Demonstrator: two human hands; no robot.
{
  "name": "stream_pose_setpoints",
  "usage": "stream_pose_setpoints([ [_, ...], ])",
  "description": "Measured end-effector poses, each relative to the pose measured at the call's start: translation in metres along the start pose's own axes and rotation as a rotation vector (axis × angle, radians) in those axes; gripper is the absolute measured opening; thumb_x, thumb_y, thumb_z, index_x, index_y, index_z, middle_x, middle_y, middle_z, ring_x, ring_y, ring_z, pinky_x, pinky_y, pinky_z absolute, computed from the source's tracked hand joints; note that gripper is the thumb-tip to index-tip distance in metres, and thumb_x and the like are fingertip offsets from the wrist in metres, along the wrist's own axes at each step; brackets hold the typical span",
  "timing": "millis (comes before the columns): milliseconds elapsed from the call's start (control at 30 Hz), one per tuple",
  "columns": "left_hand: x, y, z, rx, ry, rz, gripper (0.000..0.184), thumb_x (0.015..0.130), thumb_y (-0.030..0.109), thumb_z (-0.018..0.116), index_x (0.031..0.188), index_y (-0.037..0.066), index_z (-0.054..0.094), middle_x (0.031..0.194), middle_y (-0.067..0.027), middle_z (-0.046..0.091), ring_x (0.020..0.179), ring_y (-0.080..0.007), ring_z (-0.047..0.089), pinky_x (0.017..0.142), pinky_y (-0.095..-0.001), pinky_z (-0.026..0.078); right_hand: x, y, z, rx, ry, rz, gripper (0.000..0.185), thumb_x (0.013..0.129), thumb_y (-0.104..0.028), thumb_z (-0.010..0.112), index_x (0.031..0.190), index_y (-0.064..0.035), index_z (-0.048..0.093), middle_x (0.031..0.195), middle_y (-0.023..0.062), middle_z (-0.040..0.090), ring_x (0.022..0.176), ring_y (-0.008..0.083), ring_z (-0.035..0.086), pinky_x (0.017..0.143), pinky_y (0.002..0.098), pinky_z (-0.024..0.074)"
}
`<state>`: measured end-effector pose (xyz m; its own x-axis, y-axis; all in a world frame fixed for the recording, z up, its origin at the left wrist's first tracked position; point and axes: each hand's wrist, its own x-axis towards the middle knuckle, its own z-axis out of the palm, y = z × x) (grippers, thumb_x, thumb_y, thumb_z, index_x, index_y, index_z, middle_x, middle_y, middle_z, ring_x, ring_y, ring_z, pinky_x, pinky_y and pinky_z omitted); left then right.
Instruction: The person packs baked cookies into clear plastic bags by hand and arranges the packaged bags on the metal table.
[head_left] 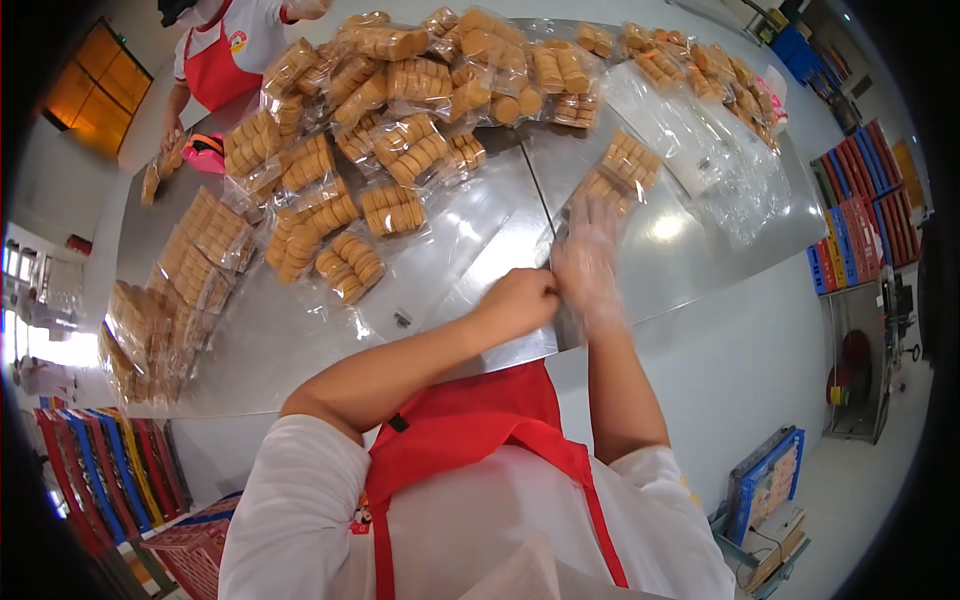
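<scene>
Head view. Metal surface (460, 330) carries many clear bags of round, tan biscuits.

Right hand (590, 250): in a thin, clear glove; fingers extended over the near end of a biscuit pack (630, 160), just right of the surface's dark seam. Cannot tell whether they grip it. Contents of this pack: biscuits stacked in rows under clear film.

Left hand (522, 298): fingers clenched, just beside the gloved wrist. Cannot tell whether any film is pinched in them.

Main heap (415, 80): filled bags piled loosely at the far side, biscuits in parallel rows. Left group (190, 265): filled bags leaning against one another near the surface's left edge. Flat, clear bags (680, 135): spread right of the pack, with a further heap of filled bags (720, 75) beyond. Crates (862, 205): red, blue and yellow, stacked at right; contents not readable.
</scene>
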<state>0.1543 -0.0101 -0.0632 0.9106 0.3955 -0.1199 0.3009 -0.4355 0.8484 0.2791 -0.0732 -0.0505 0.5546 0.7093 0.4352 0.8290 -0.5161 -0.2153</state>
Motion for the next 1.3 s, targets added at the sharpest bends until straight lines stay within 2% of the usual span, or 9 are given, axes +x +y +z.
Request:
stream_pose_setpoints([
  [100,-0.003,-0.015,-0.066,0.748,0.44,0.211,0.025,0.079,0.01,0.062,0.102,0.0,0.064,0.115,-0.0186,0.06,0.115,-0.038,0.052,0.096,-0.0477,0.045,-0.037,-0.024,-0.049,0.329,-0.061,-0.123,0.039,0.082,-0.002,0.06,0.12,0.0024,0.059,0.117,0.0219,0.062,0.114,0.0419,0.056,0.1,0.0471,0.0455],
  [367,0.024,-0.052,-0.144,1.412,0.592,0.424,0.028,0.078,0.014,0.064,0.103,0.004,0.06,0.114,-0.0135,0.057,0.113,-0.0327,0.05,0.098,-0.0472,0.042,-0.079,-0.031,-0.052,0.547,-0.02,-0.171,0.037,0.076,0.006,0.064,0.113,-0.0018,0.063,0.11,0.0172,0.065,0.104,0.0377,0.061,0.09,0.0448,0.0507],
  [500,-0.021,0.011,-0.153,1.073,0.364,0.37,0.018,0.083,0.016,0.063,0.099,0.007,0.059,0.109,-0.0123,0.06,0.106,-0.0323,0.056,0.088,-0.0428,0.046,-0.067,-0.041,-0.07,0.541,-0.015,-0.122,0.036,0.081,-0.003,0.069,0.117,-0.0015,0.063,0.114,0.0175,0.064,0.109,0.0357,0.06,0.093,0.043,0.0494],
  [633,-0.072,0.048,-0.151,0.566,0.07,0.425,0.015,0.087,0.015,0.064,0.098,0.007,0.057,0.093,-0.0135,0.063,0.089,-0.035,0.062,0.073,-0.0426,0.048,-0.051,-0.066,-0.091,1.122,0.01,0.155,0.039,0.087,-0.019,0.073,0.12,-0.0002,0.062,0.118,0.0129,0.063,0.112,0.0286,0.059,0.093,0.04,0.0482],
  [800,-0.102,0.032,-0.128,0.205,-0.038,0.259,0.014,0.091,0.015,0.064,0.098,0.006,0.056,0.084,-0.0122,0.063,0.079,-0.0274,0.065,0.066,-0.0393,0.048,-0.057,-0.058,-0.088,1.595,-0.933,0.549,0.041,0.091,-0.029,0.07,0.118,0.0013,0.063,0.11,0.0086,0.065,0.106,0.0199,0.059,0.093,0.0343,0.047],
  [867,-0.111,0.022,-0.123,0.051,-0.063,0.029,0.014,0.094,0.017,0.064,0.098,0.007,0.056,0.087,-0.0092,0.065,0.081,-0.0218,0.066,0.066,-0.0379,0.049,-0.065,-0.076,-0.098,1.539,-0.906,0.728,0.036,0.094,-0.03,0.067,0.111,0.0016,0.063,0.103,0.0089,0.067,0.099,0.016,0.062,0.091,0.0314,0.0486],
  [967,-0.128,-0.013,-0.083,-0.523,0.174,-0.151,0.013,0.096,0.016,0.062,0.099,0.004,0.058,0.089,-0.0076,0.068,0.079,-0.0185,0.066,0.067,-0.0329,0.049,-0.084,-0.08,-0.079,1.59,-0.888,0.809,0.027,0.096,-0.025,0.067,0.104,0.0006,0.062,0.097,0.01,0.069,0.096,0.0161,0.066,0.087,0.0322,0.054],
  [1067,-0.151,-0.002,-0.078,-1.169,0.068,-0.503,0.02,0.097,0.014,0.061,0.112,0.003,0.057,0.103,-0.0073,0.066,0.093,-0.0189,0.066,0.08,-0.0341,0.055,-0.082,-0.089,-0.089,1.668,-0.861,0.874,0.023,0.096,-0.022,0.066,0.103,-0.0006,0.061,0.096,0.0091,0.069,0.095,0.0162,0.066,0.083,0.0309,0.0551],
  [1300,-0.193,0.016,-0.066,-1.379,0.331,-0.607,0.015,0.094,0.007,0.06,0.105,-0.003,0.061,0.104,-0.0133,0.067,0.093,-0.0193,0.066,0.085,-0.0345,0.056,-0.087,-0.105,-0.101,1.631,-1.069,0.872,0.03,0.095,-0.018,0.065,0.116,0.0033,0.059,0.108,0.0091,0.065,0.097,0.0132,0.061,0.088,0.0296,0.0504],
])
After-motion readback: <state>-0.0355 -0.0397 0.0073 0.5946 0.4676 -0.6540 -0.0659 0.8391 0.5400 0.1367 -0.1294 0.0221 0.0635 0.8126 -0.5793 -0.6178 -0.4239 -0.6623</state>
